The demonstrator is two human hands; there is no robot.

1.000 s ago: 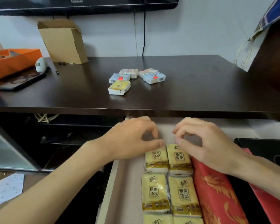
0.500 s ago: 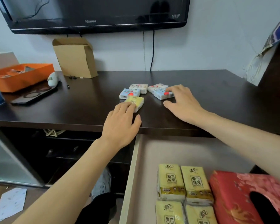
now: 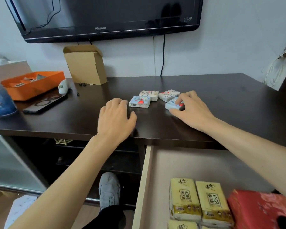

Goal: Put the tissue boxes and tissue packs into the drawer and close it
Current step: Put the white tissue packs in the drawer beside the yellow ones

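Observation:
On the dark tabletop [image 3: 221, 100] lie three small tissue packs in the open: a blue one with a red heart [image 3: 139, 102], a white one [image 3: 149, 95] and a white-and-red one [image 3: 168, 95]. My right hand [image 3: 191, 109] pinches a light blue pack [image 3: 172, 104] between thumb and fingers. Palm down just left of the heart pack is my left hand [image 3: 116, 119], curled over the yellow pack, which is hidden beneath it. Below, the open drawer [image 3: 142, 179] holds several yellow packs [image 3: 185, 199] and a red tissue box [image 3: 257, 210].
A cardboard box [image 3: 86, 63] stands at the back against the wall. An orange tray [image 3: 31, 85], a phone [image 3: 45, 103] and a bottle [image 3: 0, 100] crowd the left end. A television [image 3: 106, 17] hangs above. My shoe [image 3: 109, 189] is beside the drawer.
Both hands left the drawer and reached up to the tabletop. The left hand has covered the yellow pack and drawn it left; the right hand has closed on the light blue pack.

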